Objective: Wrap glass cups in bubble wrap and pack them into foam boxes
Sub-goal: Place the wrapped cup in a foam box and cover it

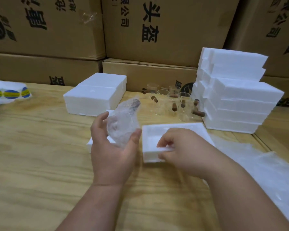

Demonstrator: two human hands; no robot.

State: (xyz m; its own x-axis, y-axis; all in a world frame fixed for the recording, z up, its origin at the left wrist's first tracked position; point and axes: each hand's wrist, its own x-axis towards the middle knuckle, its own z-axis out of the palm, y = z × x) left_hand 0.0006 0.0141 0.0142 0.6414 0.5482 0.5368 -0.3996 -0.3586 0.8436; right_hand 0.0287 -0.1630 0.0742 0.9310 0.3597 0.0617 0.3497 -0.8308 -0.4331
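Observation:
My left hand (112,147) grips a glass cup wrapped in bubble wrap (123,120), held tilted above the wooden table, with the cup's brown handle showing through at the top. My right hand (178,147) pinches the near rim of an open white foam box (187,129) lying flat just right of the wrapped cup. A second foam piece (90,142) peeks out beneath my left hand. Several bare glass cups with brown wooden handles (172,104) stand behind the open box.
A closed foam box (97,92) lies at centre back. A tall stack of foam boxes (235,92) stands at the right. Bubble wrap sheets (264,167) spread over the table's right side. A roll of blue-and-yellow stickers (8,93) lies far left. Cardboard cartons (157,30) wall the back.

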